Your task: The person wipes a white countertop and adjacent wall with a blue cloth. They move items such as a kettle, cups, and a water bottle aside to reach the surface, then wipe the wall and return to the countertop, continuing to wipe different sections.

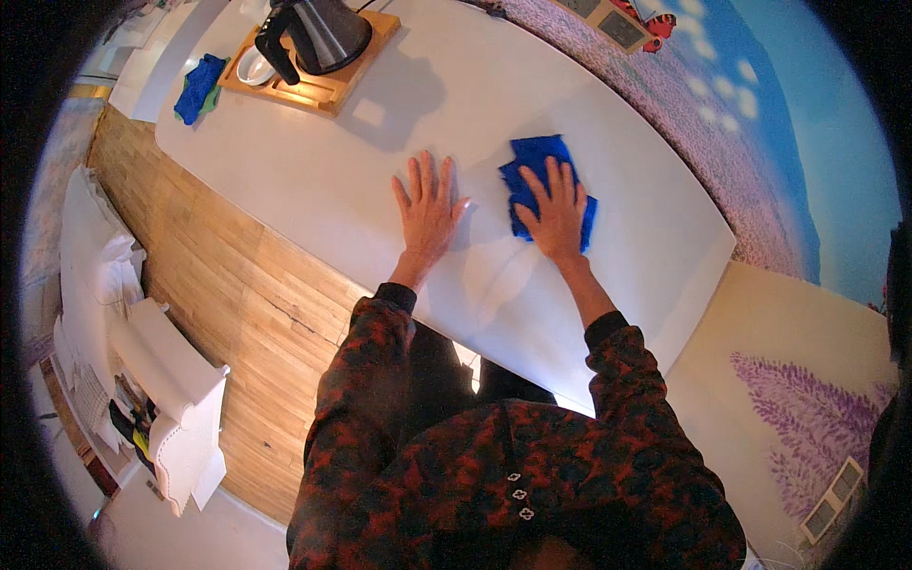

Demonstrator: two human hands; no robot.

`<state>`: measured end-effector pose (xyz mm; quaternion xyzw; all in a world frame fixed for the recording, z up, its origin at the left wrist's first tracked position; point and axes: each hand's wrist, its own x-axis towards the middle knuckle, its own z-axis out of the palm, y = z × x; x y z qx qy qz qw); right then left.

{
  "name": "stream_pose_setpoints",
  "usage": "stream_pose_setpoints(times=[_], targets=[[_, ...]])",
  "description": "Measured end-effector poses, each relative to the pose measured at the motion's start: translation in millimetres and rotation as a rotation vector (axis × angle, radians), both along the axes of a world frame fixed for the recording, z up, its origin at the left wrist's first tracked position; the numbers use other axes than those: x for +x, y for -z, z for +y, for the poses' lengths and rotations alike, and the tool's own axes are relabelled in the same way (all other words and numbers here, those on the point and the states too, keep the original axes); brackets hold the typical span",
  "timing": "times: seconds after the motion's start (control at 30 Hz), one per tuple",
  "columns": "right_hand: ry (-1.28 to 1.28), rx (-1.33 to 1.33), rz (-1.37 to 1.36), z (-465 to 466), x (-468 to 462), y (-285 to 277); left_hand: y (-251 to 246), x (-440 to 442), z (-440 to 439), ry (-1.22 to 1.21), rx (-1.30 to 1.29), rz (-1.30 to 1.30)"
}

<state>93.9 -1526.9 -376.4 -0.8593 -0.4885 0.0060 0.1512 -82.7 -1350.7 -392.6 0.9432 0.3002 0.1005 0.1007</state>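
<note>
My left hand (428, 214) rests palm down with spread fingers on the white tabletop (313, 185), holding nothing. To its right, my right hand (556, 210) lies flat on a blue cloth (531, 148), fingers apart, pressing it against the table. The cloth is spread out and its edges show around the hand. What lies under the palm is hidden.
At the table's far left stand an electric kettle (331, 35) and a white cup (255, 67) on a wooden tray (342, 92). Beside the tray lies another blue cloth (200, 89) over something green. A mural wall (670, 128) borders the far edge.
</note>
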Motion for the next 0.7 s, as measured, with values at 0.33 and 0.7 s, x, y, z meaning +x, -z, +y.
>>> stream_pose_setpoints(times=[0.33,0.7], targets=[[-0.174,-0.033,0.102,-51,-88,-14,1,-7,-46,-0.005,0.011,0.040],[-0.072,-0.067,0.054,-201,-101,-8,-5,-26,-158,0.111,-0.046,-0.006]])
